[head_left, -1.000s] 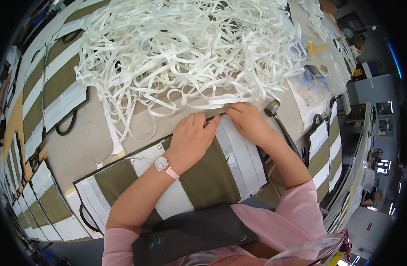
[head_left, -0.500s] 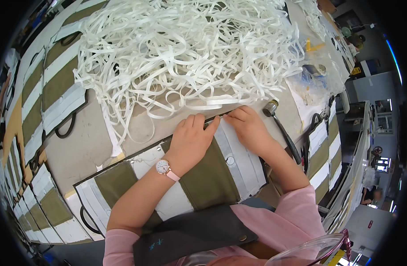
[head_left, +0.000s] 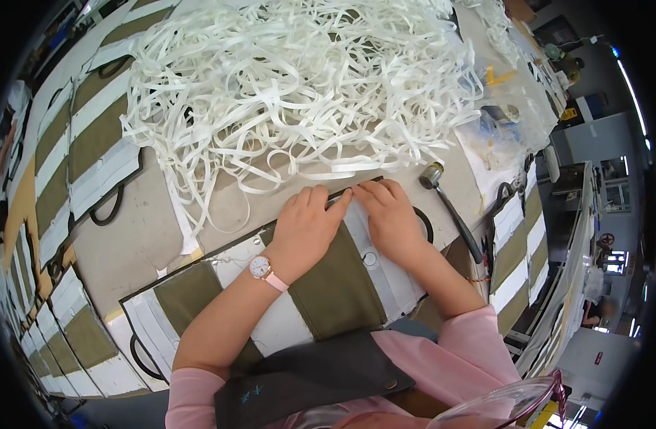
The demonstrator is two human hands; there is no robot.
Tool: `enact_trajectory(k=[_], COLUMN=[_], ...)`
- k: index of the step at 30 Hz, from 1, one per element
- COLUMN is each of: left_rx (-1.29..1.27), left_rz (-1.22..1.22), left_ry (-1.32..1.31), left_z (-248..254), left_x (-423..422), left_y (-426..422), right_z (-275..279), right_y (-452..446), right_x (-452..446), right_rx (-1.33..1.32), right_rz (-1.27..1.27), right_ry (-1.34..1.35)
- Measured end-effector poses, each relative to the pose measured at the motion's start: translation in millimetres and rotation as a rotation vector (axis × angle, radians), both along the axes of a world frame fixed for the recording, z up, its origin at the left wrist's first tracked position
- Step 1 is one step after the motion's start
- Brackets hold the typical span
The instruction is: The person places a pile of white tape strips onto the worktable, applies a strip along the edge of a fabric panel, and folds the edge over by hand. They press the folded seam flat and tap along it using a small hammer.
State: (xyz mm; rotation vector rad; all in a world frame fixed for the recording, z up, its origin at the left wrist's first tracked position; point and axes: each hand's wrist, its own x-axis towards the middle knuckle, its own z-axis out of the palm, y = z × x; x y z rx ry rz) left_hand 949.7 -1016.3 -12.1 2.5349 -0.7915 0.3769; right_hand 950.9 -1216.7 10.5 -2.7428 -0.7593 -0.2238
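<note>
Two bare hands meet at the far edge of a striped olive-and-white panel [head_left: 335, 286], which lies slantwise on the desk [head_left: 113, 250] in front of the person. The left hand [head_left: 301, 229] is nearly where it was a second ago, its fingers at the far edge and its thumb stretched toward the right hand [head_left: 394, 232]. That right hand has changed more: its fingertips, apart from the left thumb in the first frame, have come in sideways and now sit right beside the thumb's tip. Both grips look narrow, with the fingers drawn together, but the fingertips' undersides are hidden, so I cannot tell whether either one pinches the edge.

With the right forearm shifted inward, more shows around it. A black handle [head_left: 429, 223] now curves out past the right wrist, and a corner of the panel's dark border is visible beyond the right fingers. The hammer [head_left: 453, 214], its shaft partly behind the arm in the first frame, now lies in full view, well apart from the sleeve.

Elsewhere little differs. The pile of white strips [head_left: 299, 79] covers the desk beyond the panel much as before, and the plastic bag [head_left: 510, 129] remains to its right. The watch [head_left: 259, 267] is on the left wrist, over the panel, and the stacked panels [head_left: 96, 154] at left have hardly shifted.
</note>
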Motion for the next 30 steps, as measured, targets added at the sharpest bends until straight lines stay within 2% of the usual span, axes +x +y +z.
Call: enact_trajectory(k=[4, 7, 8, 11, 14, 17, 20, 23, 24, 27, 30], left_rx=[-0.071, -0.108, -0.093, -0.081, -0.084, -0.097, -0.114, -0.153, -0.163, -0.159, -0.138], left_rz=[-0.002, 0.011, -0.002, -0.019, -0.030, -0.035, -0.037, -0.041, -0.049, -0.084, -0.236], left_ry=[0.032, 0.030, 0.033, 0.020, 0.004, 0.010, 0.002, 0.051, 0.073, 0.112, 0.111], left_z=[3, 3, 3, 0, -1, -4, -8, -9, -9, -3, 3], left_x=[-3, -3, -4, -5, -5, -6, -6, -8, -9, -17, -48], left_y=[1, 2, 4, 5, 5, 6, 8, 6, 8, 16, 52], right_z=[8, 17, 21, 23, 7, 2, 39, 103, 107, 74, 35], right_y=[-9, -30, -38, -69, -97, -117, -93, -47, -32, -4, -18], right_x=[-1, -10, -14, -25, -27, -24, -39, -48, -47, -18, 9], right_rx=[-0.212, -0.067, -0.029, -0.028, -0.243, -0.185, 0.195, 0.477, 0.395, 0.057, -0.218], right_rz=[-0.086, -0.148, -0.175, -0.477, -0.688, -0.530, -0.459, -0.469, -0.379, -0.294, -0.271], right_ry=[-0.171, -0.073, -0.146, -0.220, -0.042, -0.022, 0.077, 0.561, 0.388, 0.175, 0.250])
